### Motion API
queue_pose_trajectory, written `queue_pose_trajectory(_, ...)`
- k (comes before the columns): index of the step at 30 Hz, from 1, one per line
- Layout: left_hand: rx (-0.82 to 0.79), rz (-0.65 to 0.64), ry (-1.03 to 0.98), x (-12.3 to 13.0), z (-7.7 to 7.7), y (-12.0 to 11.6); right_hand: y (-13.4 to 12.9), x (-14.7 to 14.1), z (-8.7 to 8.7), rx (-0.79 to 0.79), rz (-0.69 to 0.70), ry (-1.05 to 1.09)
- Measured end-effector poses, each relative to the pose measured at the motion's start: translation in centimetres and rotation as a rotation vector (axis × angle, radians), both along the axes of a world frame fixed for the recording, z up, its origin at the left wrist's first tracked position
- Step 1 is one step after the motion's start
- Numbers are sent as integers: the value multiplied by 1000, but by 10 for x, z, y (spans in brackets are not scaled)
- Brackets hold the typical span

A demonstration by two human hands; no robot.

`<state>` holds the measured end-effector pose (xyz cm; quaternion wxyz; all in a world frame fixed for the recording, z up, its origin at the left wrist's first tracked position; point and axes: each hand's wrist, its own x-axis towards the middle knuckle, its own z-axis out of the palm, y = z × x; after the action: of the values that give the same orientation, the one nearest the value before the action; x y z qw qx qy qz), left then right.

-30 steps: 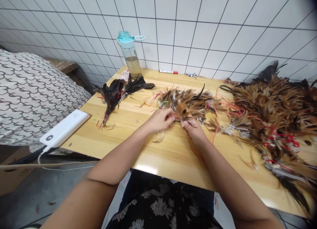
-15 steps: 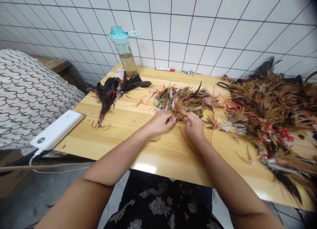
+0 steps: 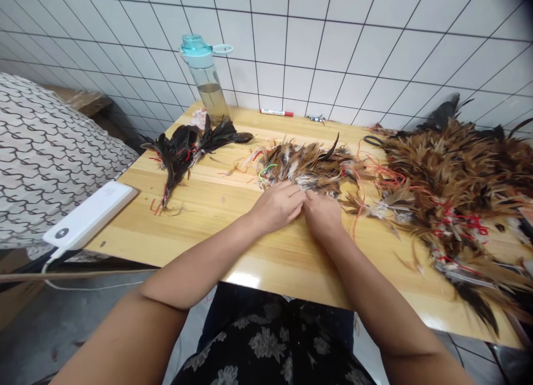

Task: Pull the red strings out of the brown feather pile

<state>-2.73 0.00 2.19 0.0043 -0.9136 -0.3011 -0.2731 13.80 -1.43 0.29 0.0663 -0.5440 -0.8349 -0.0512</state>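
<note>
My left hand (image 3: pixel 280 207) and my right hand (image 3: pixel 322 214) meet at the near edge of a pile of brown feathers (image 3: pixel 306 163), fingers curled in and nearly touching. Whatever they pinch is covered by the fingers. A light green thread (image 3: pixel 266 173) lies at the pile's left side, just beyond my left hand. Red string (image 3: pixel 361 199) runs down over the wood to the right of my right hand. Further left lies a bunch of black feathers (image 3: pixel 179 154) bound with red thread.
A large heap of brown feathers (image 3: pixel 441 168) covers the table's right side. At the back stand a water bottle (image 3: pixel 212 90) and, lying flat, a red-and-white marker (image 3: pixel 276 113). A white power bank (image 3: pixel 91 214) with a cable sits at the left edge. A tiled wall closes the back.
Both hands have drawn together, my left moving right and slightly downward. The brown feathers earlier standing up between them are now lower or hidden, as is the red string beneath. The view has shifted slightly.
</note>
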Motion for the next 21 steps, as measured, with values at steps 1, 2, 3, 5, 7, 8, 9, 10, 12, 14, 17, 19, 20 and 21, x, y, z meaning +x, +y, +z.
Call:
queue_pose_trajectory(1, -25, 0, -23, -4, 1, 3, -1, 0, 1, -12, 46, -5)
queue_pose_trajectory(2, -65, -7, -49, -8, 1, 7, -2, 0, 1, -22, 96, -3)
queue_pose_trajectory(3, -113, -22, -76, -12, 2, 10, -2, 0, 1, -29, 142, 6)
queue_pose_trajectory(5, -208, -59, -132, -19, 4, 16, -4, 0, 1, -46, 209, 51)
queue_pose_trajectory(7, -293, -89, -188, -25, 6, 20, -5, -1, 2, -85, 234, 142)
queue_pose_trajectory(8, -335, -99, -216, -27, 6, 22, -5, -1, 2, -115, 246, 212)
queue_pose_trajectory(9, -381, -109, -241, -28, 6, 23, -5, -2, 2, -148, 266, 298)
queue_pose_trajectory(10, -429, -120, -263, -29, 5, 25, -5, -2, 3, -177, 291, 396)
queue_pose_trajectory(12, -532, -154, -318, -29, 1, 28, -5, -3, 3, -217, 332, 601)
queue_pose_trajectory(14, -631, -201, -414, -28, -5, 29, -4, -3, 1, -231, 306, 793)
queue_pose_trajectory(17, -690, -207, -498, -25, -11, 27, -2, -4, -3, -269, 164, 1065)
queue_pose_trajectory(19, -632, -130, -463, -21, -11, 23, -1, -5, -6, -310, 50, 1224)
queue_pose_trajectory(20, -576, -97, -427, -18, -11, 20, 0, -5, -8, -329, -5, 1285)
queue_pose_trajectory(21, -514, -79, -391, -15, -10, 18, 1, -6, -10, -343, -56, 1329)
